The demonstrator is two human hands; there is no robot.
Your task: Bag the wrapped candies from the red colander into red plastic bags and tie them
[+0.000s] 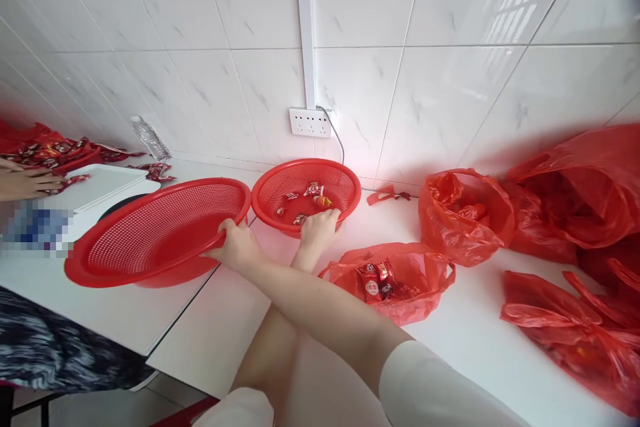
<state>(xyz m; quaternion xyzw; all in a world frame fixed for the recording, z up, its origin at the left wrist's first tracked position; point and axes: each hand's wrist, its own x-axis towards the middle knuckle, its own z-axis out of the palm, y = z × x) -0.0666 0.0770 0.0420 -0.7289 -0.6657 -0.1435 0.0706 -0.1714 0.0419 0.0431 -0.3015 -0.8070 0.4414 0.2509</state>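
My arms cross in front of me. My right hand point(236, 245) reaches over to the left and grips the near rim of a large empty red mesh basket point(150, 233), which is tilted up on the white table. My left hand point(317, 227) is closed over the near rim of a smaller red mesh basket point(345, 183), fingers curled inside. That basket holds several red-wrapped candies point(313, 195).
An open red plastic bag with candy packets point(387, 280) lies right of my arms, with more red bags point(465, 213) point(575, 327) farther right. At the left are another person's hand point(25, 181), a white tray point(100, 185), a candy pile point(55, 150) and a plastic bottle point(150, 139). A wall socket point(310, 123) sits behind the baskets.
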